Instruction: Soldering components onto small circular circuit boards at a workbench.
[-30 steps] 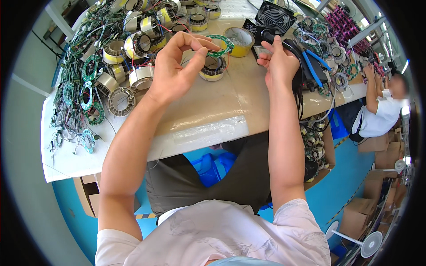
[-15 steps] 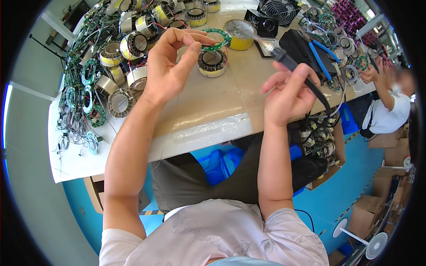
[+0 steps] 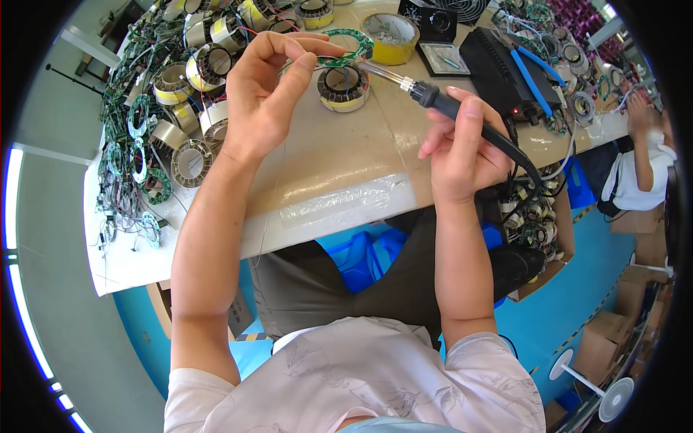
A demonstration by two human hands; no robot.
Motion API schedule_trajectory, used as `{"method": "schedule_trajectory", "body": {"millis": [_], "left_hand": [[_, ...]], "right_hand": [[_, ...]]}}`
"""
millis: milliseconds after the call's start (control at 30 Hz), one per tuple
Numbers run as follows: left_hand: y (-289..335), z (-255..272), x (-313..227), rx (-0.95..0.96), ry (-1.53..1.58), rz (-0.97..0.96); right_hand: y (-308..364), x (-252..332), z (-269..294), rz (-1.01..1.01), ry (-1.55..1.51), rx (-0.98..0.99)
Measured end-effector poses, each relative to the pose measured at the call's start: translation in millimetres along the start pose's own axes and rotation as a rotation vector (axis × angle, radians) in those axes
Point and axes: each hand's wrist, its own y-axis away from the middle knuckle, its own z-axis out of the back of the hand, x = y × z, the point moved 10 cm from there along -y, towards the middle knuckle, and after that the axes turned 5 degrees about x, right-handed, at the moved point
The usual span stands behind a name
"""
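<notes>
My left hand (image 3: 263,101) is closed, thumb and fingers pinching the edge of a green ring-shaped circuit board (image 3: 365,47). The board sits over the top of a round motor stator (image 3: 343,101) with a yellow band, which stands on the table. My right hand (image 3: 471,148) grips a soldering iron (image 3: 439,99) by its black handle. Its metal tip points left and reaches the right side of the board; I cannot tell if it touches. From near my left hand a thin wire (image 3: 273,198) hangs down over the table edge.
Stators (image 3: 209,66) and tangled green boards (image 3: 137,119) pile up on the left. A yellow tape roll (image 3: 393,63) holds small bits. Right of it are a black soldering station (image 3: 505,79), blue-handled pliers (image 3: 530,86) and a small tray (image 3: 444,61). Another person (image 3: 642,166) works at far right.
The soldering iron has swung left and down, its tip coming from over the tape roll to the board's edge. My left hand still pinches the board. The view has shifted slightly.
</notes>
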Motion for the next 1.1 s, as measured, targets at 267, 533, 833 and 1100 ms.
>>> {"method": "schedule_trajectory", "body": {"millis": [267,533,833,1100], "left_hand": [[0.0,0.3,1.0,0.014,-0.002,-0.008],[-0.3,1.4,-0.4,0.012,0.001,-0.036],[0.7,-1.0,-0.1,0.050,-0.012,-0.026],[0.6,-1.4,-2.5,0.042,-0.044,-0.010]], "right_hand": [[-0.3,-3.9,-1.8,-0.047,0.004,0.026],[-0.4,-3.9,-4.8,-0.046,-0.001,0.034],[0.3,-3.6,-4.8,-0.036,0.074,0.073],[-0.8,-3.9,-1.6,-0.045,-0.007,0.035]]}}
